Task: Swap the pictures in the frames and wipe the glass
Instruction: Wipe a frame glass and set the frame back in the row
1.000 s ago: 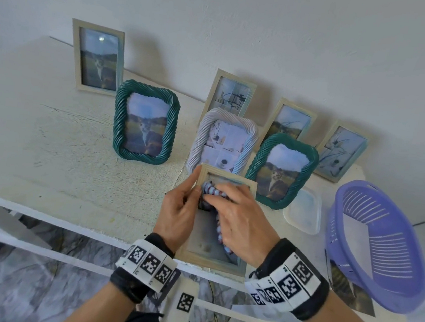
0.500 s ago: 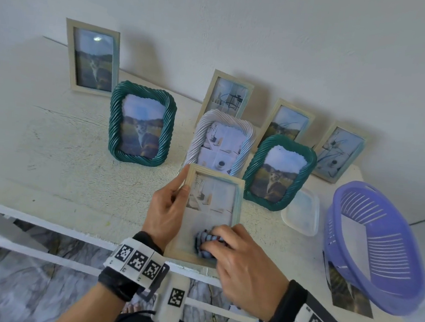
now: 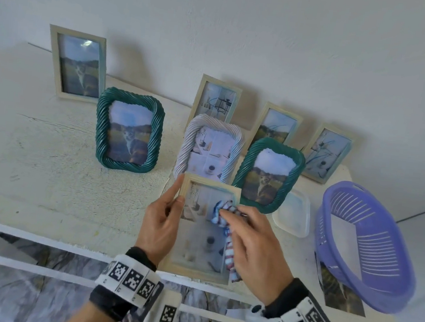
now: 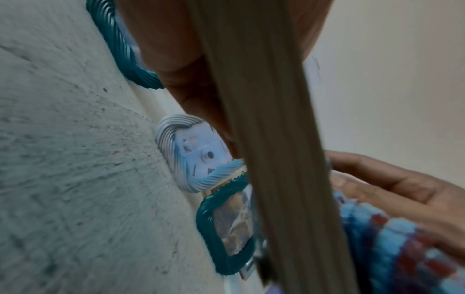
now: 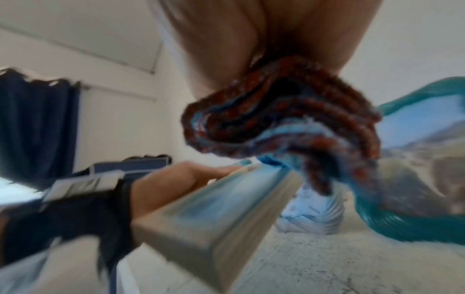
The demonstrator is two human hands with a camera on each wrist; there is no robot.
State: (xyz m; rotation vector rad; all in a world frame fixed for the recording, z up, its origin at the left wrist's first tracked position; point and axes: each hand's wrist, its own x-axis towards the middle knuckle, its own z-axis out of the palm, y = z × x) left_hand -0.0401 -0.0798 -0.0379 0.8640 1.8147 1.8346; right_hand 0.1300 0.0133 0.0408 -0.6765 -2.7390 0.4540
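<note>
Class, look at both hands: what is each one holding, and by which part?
The left hand grips the beige frame by its left edge. The right hand pinches the bunched striped cloth near its top, against the glass.

Eight picture frames: five plain pale frames (image 3: 77, 64), one of them held, two green rope frames (image 3: 128, 129) and one white rope frame (image 3: 211, 149). One purple basket (image 3: 370, 245), one striped cloth (image 3: 223, 210), one clear lid (image 3: 292, 213), and perhaps two loose prints (image 3: 341, 295).

My left grip (image 3: 162, 223) clasps the beige frame's (image 3: 196, 270) left edge, thumb on front. My right grip (image 3: 255, 246) pinches the striped cloth (image 3: 223, 210), pressing it against the glass.
</note>
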